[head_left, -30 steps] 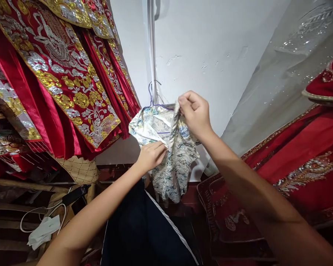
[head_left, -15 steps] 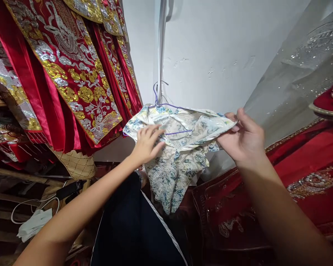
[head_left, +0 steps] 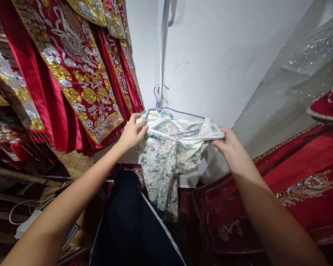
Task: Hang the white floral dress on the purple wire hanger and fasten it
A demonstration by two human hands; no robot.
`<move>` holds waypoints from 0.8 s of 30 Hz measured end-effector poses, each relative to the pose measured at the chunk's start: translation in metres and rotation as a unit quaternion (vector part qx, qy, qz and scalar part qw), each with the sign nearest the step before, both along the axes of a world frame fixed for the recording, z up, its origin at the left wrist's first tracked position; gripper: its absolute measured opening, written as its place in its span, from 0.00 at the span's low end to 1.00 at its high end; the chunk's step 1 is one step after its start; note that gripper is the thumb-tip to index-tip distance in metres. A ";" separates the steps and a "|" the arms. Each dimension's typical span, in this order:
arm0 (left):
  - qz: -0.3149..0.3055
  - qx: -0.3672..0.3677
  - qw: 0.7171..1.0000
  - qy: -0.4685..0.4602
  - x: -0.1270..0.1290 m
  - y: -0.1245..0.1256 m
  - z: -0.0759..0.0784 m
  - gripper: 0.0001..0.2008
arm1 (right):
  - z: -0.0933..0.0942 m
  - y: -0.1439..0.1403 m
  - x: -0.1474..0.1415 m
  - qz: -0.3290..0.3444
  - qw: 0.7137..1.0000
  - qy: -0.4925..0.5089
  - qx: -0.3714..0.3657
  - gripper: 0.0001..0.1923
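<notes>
A white garment with a blue-green floral print (head_left: 159,168) hangs on a purple wire hanger (head_left: 180,111), whose hook catches on a pale vertical pole or strip. My left hand (head_left: 131,131) is at the garment's left shoulder, fingers bent over the cloth and the hanger's end there. On the other side, my right hand (head_left: 226,140) pinches the right shoulder fabric, drawn over the hanger's right end. The neckline gapes between both hands, and the hanger's lower bar shows inside it. Folds hide the right hanger tip.
Red embroidered garments (head_left: 86,85) with gold and silver sequins hang at the left. Sheer sparkly fabric (head_left: 302,70) and red beaded cloth (head_left: 308,177) fill the right. A white cable (head_left: 12,214) lies lower left; my dark-trousered leg (head_left: 127,221) is below.
My left hand has gone left from the garment's middle to its left shoulder. My right hand has come down and slightly inward, and the right shoulder cloth now covers the hanger's end.
</notes>
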State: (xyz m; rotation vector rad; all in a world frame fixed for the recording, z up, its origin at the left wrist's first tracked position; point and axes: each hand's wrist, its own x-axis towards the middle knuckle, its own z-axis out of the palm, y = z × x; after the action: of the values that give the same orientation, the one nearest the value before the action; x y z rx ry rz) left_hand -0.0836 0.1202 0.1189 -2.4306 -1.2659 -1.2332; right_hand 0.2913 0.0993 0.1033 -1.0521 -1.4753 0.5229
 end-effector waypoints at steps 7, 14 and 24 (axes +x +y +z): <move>0.020 -0.022 0.999 -0.045 -0.032 0.012 -0.009 0.19 | -0.040 -0.004 -0.050 0.117 0.983 -0.044 -0.138 0.10; 0.060 -0.177 0.973 -0.136 -0.078 -0.011 -0.072 0.21 | -0.072 0.006 -0.102 0.264 0.906 -0.046 -0.328 0.10; -0.096 -0.218 0.948 -0.209 -0.003 -0.097 -0.059 0.19 | -0.056 -0.019 -0.179 0.362 0.871 -0.072 -0.325 0.38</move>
State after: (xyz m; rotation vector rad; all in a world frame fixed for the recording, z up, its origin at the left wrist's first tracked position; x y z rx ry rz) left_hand -0.0863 0.0231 0.0599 -2.7409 -1.5862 -1.7609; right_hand 0.1126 0.0800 0.0470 -1.0173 -1.8728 1.5924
